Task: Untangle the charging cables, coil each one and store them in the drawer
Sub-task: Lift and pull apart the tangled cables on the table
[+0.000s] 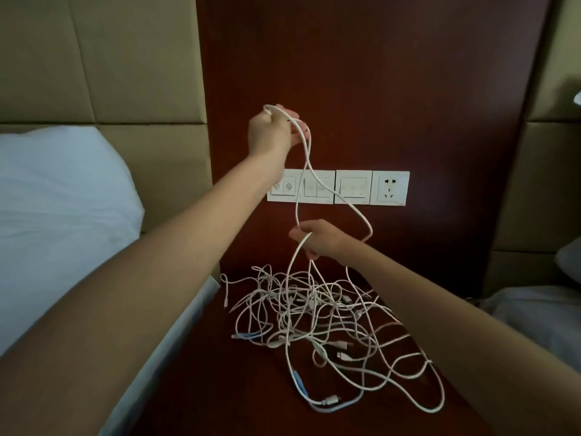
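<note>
On the dark wooden nightstand (pixel 195 388): tangled pile of white cables (pixel 314 313). Left hand (pixel 270 133) up high, pinching one white cable (pixel 306 158) near its end. Right hand (pixel 317 239) lower, fingers curled round that same cable above the pile. Switch panel (pixel 338 187) behind.

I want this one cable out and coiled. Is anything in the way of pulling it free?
Yes. The left hand holds the white cable high, the right hand grips it lower, but below that it runs into the tangle on the nightstand, crossed by other loops. No drawer is in view.
</note>
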Motion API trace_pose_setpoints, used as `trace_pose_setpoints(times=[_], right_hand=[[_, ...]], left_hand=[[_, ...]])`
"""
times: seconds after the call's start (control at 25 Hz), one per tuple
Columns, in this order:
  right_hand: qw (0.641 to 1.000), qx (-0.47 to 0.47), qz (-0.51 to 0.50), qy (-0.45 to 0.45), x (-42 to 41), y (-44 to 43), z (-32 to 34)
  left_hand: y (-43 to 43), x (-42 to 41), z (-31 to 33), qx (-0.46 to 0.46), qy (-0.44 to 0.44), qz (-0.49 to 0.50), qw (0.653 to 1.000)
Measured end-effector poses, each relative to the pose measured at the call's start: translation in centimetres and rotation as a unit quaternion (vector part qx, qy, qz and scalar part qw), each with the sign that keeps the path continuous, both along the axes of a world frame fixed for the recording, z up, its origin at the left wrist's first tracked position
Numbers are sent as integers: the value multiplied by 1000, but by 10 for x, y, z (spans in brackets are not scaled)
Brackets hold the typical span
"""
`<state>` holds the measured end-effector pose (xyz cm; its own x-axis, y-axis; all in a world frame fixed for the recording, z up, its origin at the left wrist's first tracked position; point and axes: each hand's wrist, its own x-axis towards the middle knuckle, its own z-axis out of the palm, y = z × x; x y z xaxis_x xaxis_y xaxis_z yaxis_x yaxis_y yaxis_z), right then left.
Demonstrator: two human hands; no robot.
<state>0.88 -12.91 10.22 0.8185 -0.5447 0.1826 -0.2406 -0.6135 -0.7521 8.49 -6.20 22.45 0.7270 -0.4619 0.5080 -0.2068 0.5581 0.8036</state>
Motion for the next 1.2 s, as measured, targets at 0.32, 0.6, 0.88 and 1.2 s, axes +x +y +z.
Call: trace_pose_setpoints(times=[0.32,0.6,0.88,1.2], right_hand=[[951,162,55,-257,0,-7,13],[894,276,82,-343,-32,-15,29],[844,295,86,-439,-54,-31,28],[843,245,61,-474,-67,-34,32]], left_hand=[[7,14,-131,291,-110,-210,927],[-7,15,-178,364,-165,-180,899],[-14,63,-84,509,-255,147,809],[-17,47,-67,134,76,30,988]])
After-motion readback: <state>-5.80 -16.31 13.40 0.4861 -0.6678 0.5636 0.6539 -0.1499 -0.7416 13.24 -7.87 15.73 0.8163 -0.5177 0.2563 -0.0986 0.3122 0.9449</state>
